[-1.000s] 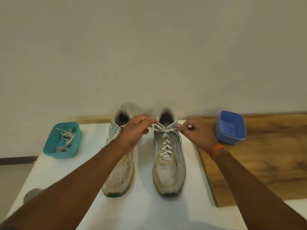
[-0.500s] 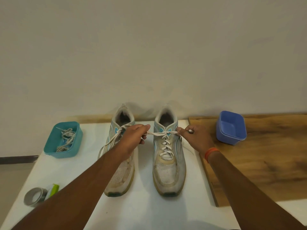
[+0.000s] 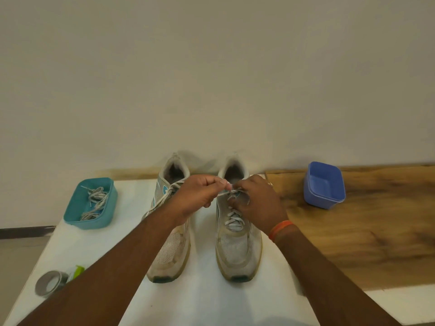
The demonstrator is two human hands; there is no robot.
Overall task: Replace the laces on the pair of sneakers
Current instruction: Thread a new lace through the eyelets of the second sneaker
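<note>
Both hands meet over right sneaker (image 3: pixel 237 241) at counter (image 3: pixel 207 300) back edge: left hand (image 3: pixel 196 198) and right hand (image 3: pixel 256 203) each pinch a lace (image 3: pixel 231 211) end. Left sneaker (image 3: pixel 170 245) just beside.

Both hands met over the right shoe (image 3: pixel 237 245). The left hand (image 3: pixel 196 198) and right hand (image 3: pixel 257 203) each pinched the white lace (image 3: pixel 231 221). A teal tub (image 3: pixel 91 204) sat at nine o'clock, a blue tub (image 3: pixel 323 184) at three.
</note>
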